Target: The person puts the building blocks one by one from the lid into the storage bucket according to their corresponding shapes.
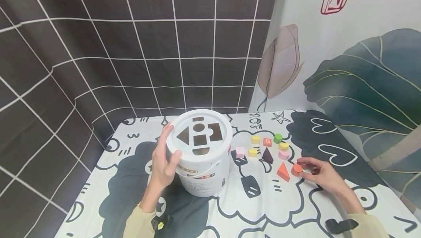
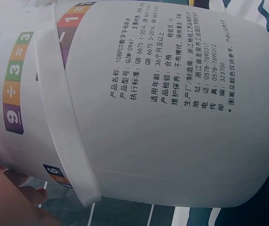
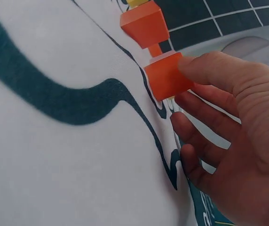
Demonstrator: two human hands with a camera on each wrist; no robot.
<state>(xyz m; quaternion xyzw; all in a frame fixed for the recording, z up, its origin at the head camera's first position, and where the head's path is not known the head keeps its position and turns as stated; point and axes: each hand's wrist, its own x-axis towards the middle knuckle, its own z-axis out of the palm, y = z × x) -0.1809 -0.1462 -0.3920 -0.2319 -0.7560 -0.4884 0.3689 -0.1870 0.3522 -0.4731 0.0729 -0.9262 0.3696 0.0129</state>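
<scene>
A white bucket point(image 1: 210, 174) stands upright, its white lid point(image 1: 215, 152) cut with shaped holes. My left hand point(image 1: 166, 163) holds the bucket by its upper left side, thumb at the lid's front edge. Printed text and a white handle point(image 2: 66, 108) show on the bucket in the left wrist view. With thumb and fingers, my right hand point(image 1: 323, 176) pinches an orange cylinder block point(image 1: 296, 170), also seen close up in the right wrist view. Just left of it lies an orange triangular block point(image 1: 283, 172).
Between bucket and right hand lie several small blocks: yellow point(image 1: 255, 140), red with a 0 point(image 1: 267, 142), green point(image 1: 277, 138), pink point(image 1: 240, 152) and a dark pointed one point(image 1: 267, 155). A patterned cloth point(image 1: 243, 208) covers the table. Behind it hangs a dark gridded curtain point(image 1: 197, 40).
</scene>
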